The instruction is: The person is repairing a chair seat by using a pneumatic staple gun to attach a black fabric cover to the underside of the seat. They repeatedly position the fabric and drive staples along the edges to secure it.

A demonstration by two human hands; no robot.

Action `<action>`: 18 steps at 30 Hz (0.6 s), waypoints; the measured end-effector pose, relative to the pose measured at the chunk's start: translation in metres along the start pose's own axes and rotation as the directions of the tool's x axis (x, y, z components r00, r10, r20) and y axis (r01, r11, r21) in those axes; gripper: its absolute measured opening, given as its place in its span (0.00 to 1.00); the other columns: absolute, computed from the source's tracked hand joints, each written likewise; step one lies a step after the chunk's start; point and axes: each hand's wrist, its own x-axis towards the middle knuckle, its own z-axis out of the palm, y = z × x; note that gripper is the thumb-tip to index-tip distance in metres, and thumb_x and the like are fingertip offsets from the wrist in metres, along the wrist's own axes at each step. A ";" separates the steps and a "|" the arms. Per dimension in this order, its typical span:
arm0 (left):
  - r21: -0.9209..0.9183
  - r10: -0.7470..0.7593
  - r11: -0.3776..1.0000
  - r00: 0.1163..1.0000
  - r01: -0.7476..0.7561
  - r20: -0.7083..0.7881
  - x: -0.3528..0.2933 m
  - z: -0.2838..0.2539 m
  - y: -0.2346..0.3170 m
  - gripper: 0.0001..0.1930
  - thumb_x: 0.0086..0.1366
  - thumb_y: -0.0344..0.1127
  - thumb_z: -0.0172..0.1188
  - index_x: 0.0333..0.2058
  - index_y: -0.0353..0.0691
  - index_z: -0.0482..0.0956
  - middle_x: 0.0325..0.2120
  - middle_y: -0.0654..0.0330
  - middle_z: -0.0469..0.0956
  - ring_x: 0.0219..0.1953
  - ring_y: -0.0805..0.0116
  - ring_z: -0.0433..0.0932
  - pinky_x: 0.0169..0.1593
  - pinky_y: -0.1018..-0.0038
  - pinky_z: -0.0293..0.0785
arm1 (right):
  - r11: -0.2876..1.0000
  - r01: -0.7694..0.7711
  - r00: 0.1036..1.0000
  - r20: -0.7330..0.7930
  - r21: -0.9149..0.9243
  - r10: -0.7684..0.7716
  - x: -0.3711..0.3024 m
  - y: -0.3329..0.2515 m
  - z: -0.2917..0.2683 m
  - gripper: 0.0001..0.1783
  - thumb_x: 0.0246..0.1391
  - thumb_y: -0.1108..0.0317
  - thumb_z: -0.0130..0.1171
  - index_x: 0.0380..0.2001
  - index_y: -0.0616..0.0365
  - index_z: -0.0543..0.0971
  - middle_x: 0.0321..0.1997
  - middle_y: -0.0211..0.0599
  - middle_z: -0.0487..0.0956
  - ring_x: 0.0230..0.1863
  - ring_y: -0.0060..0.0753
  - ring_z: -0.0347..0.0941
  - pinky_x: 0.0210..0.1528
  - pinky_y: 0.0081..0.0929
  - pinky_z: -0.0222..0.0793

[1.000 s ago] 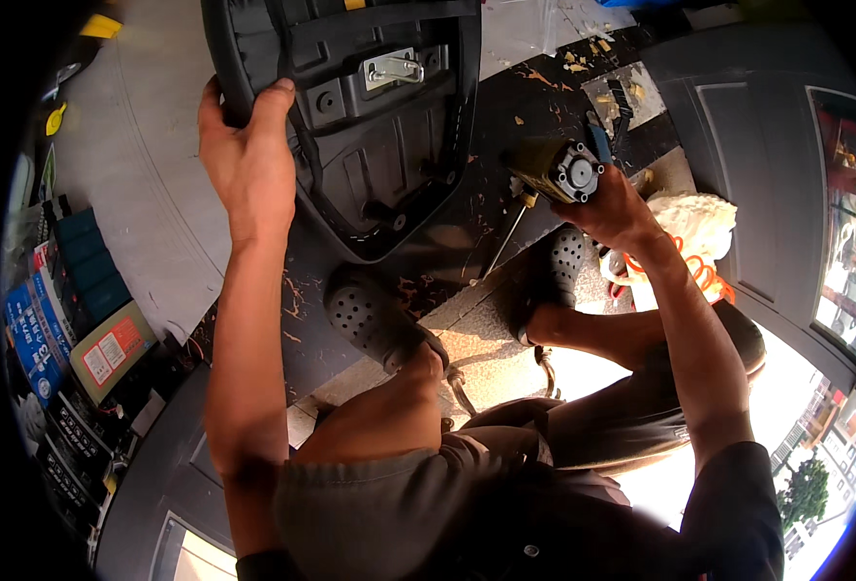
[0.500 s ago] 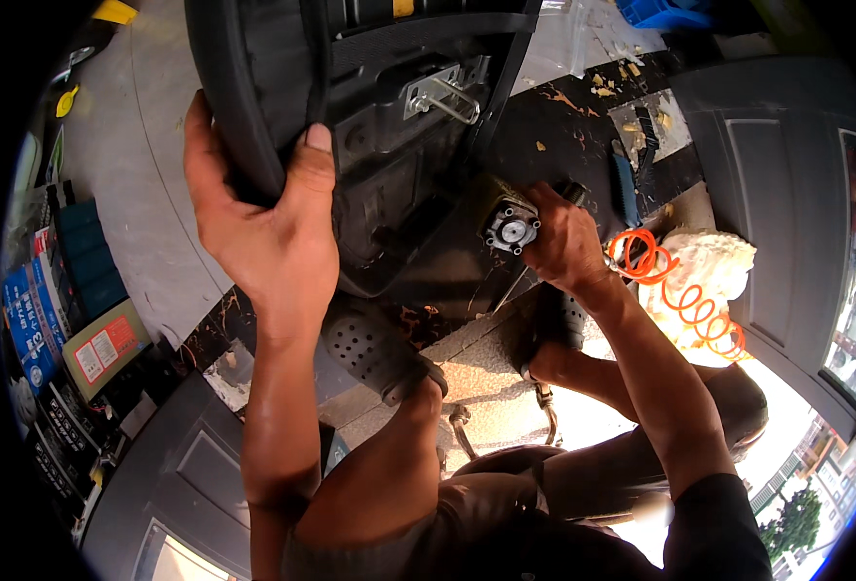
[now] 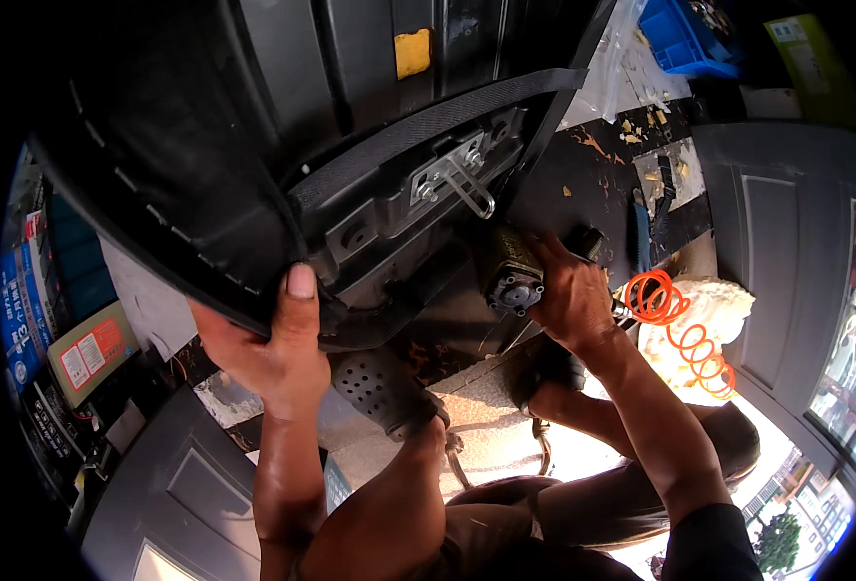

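Note:
A black scooter seat (image 3: 370,58) is tilted with its ribbed underside toward me. A row of staples shows along its folded cover edge. Across the underside run a black strap (image 3: 428,121) and, below it, a metal bracket with a U-shaped latch loop (image 3: 466,184). My left hand (image 3: 268,358) grips the seat's lower left rim, thumb on the underside and fingers behind. My right hand (image 3: 578,300) is closed round a dark air-powered gun (image 3: 513,276), probably a stapler, just right of the seat's lower end. Its nose is hidden, and the trigger finger cannot be made out.
An orange coiled air hose (image 3: 684,324) trails right from the gun past a pale foam lump (image 3: 709,310). A blue-handled brush (image 3: 639,232) and foam scraps (image 3: 646,126) lie on the dark bench. My clog (image 3: 379,387) is below the seat. Boxes (image 3: 93,363) stand left.
The seat has swung leftward and lower, showing more of its underside. My left hand has moved down with its rim. My right hand and the gun have shifted slightly down.

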 end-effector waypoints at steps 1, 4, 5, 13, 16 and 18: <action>0.000 -0.002 1.000 1.000 0.002 -0.012 -0.001 -0.006 -0.007 0.29 0.58 0.27 0.67 0.59 0.31 0.69 0.53 0.53 0.74 0.50 0.63 0.76 0.56 0.70 0.73 | 1.000 0.013 1.000 -0.011 -0.004 -0.013 0.000 0.000 0.001 0.36 0.37 0.74 0.63 0.57 0.53 0.73 0.52 0.43 0.78 0.40 0.57 0.80 0.43 0.47 0.78; -0.031 -0.117 0.993 0.992 0.116 -0.036 0.000 -0.015 -0.010 0.31 0.58 0.27 0.68 0.59 0.27 0.66 0.51 0.50 0.74 0.50 0.62 0.76 0.55 0.69 0.73 | 1.000 -0.002 0.999 0.037 -0.029 0.003 0.000 -0.005 -0.001 0.38 0.36 0.74 0.64 0.58 0.53 0.72 0.53 0.42 0.77 0.40 0.56 0.80 0.43 0.46 0.79; -0.042 -0.146 0.988 0.989 0.145 -0.022 0.001 -0.016 -0.009 0.32 0.58 0.28 0.69 0.59 0.26 0.65 0.51 0.50 0.74 0.50 0.62 0.75 0.56 0.69 0.72 | 1.000 0.008 0.999 0.033 -0.030 -0.007 0.000 -0.003 -0.001 0.38 0.36 0.72 0.66 0.58 0.54 0.73 0.51 0.43 0.78 0.40 0.56 0.80 0.42 0.46 0.78; -0.114 -0.185 0.978 0.976 0.173 -0.112 0.008 -0.005 -0.006 0.37 0.54 0.34 0.65 0.62 0.33 0.64 0.54 0.49 0.72 0.50 0.56 0.78 0.52 0.63 0.81 | 0.999 0.039 0.997 -0.060 -0.027 -0.040 0.000 -0.006 0.004 0.39 0.36 0.70 0.71 0.58 0.57 0.72 0.46 0.45 0.79 0.39 0.54 0.80 0.40 0.43 0.77; -0.166 -0.227 0.964 0.968 0.208 -0.104 0.010 -0.006 -0.005 0.36 0.54 0.31 0.66 0.61 0.30 0.65 0.52 0.47 0.72 0.49 0.55 0.78 0.53 0.63 0.80 | 1.000 0.020 0.998 -0.056 0.009 -0.020 0.000 -0.007 0.004 0.39 0.35 0.71 0.70 0.57 0.57 0.73 0.47 0.44 0.78 0.39 0.54 0.80 0.40 0.43 0.78; -0.171 -0.257 0.956 0.960 0.237 -0.108 0.012 -0.005 -0.004 0.35 0.54 0.30 0.67 0.61 0.28 0.65 0.52 0.46 0.72 0.50 0.54 0.78 0.54 0.63 0.80 | 1.000 0.020 0.998 -0.063 0.012 -0.020 0.000 -0.007 0.002 0.39 0.35 0.72 0.69 0.57 0.57 0.73 0.48 0.44 0.78 0.39 0.54 0.80 0.40 0.43 0.78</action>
